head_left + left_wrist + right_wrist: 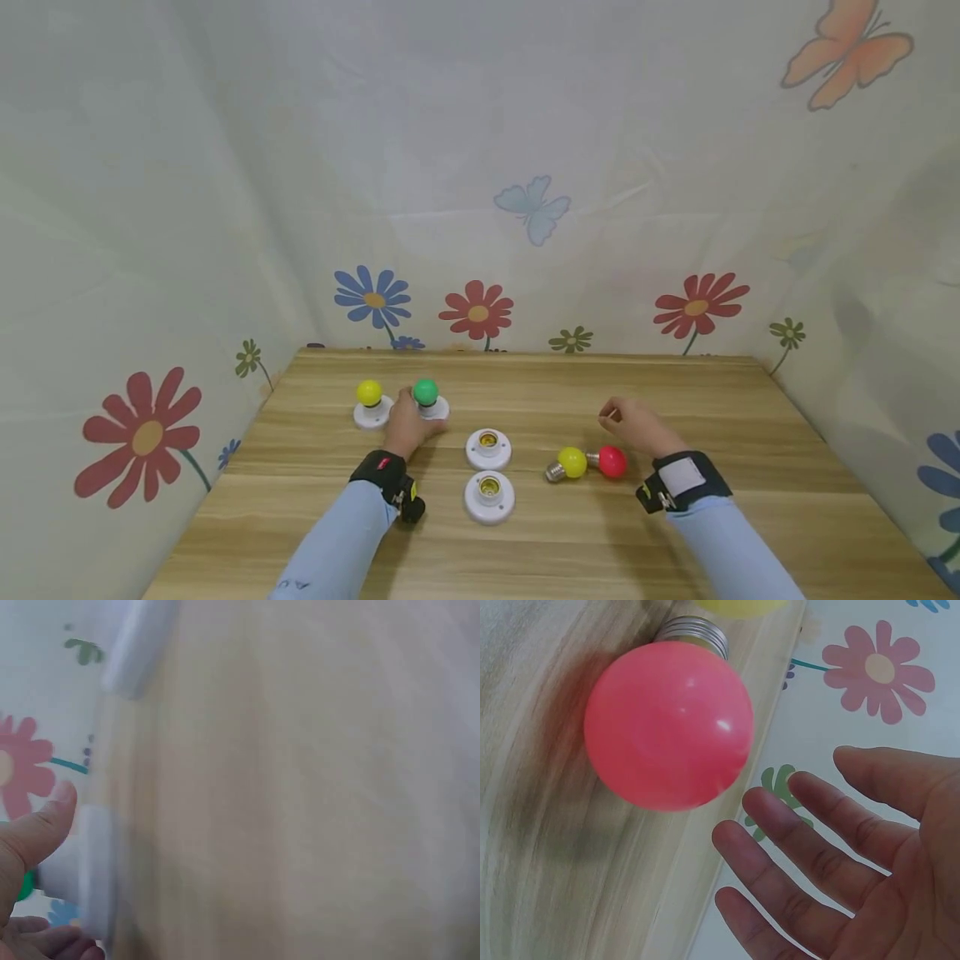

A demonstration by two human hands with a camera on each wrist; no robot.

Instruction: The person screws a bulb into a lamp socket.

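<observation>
My left hand (408, 427) is at a white lamp holder (441, 410) with a green bulb (426, 392) upright in it. In the left wrist view its thumb and fingers grip the rim of that lamp holder (96, 877) from two sides. Loosely bent and holding nothing, my right hand (636, 423) hovers beside a red bulb (612, 462). The right wrist view shows its fingers apart from the red bulb (669, 726). A yellow bulb (573, 462) lies on its side, left of the red one.
Left of the green bulb, another lamp holder (363, 417) carries a yellow bulb (369, 392). Two lamp holders without bulbs, one farther (476, 458) and one nearer (480, 510), stand mid-table. The wooden table (570, 550) backs onto a flower-printed cloth (600, 275).
</observation>
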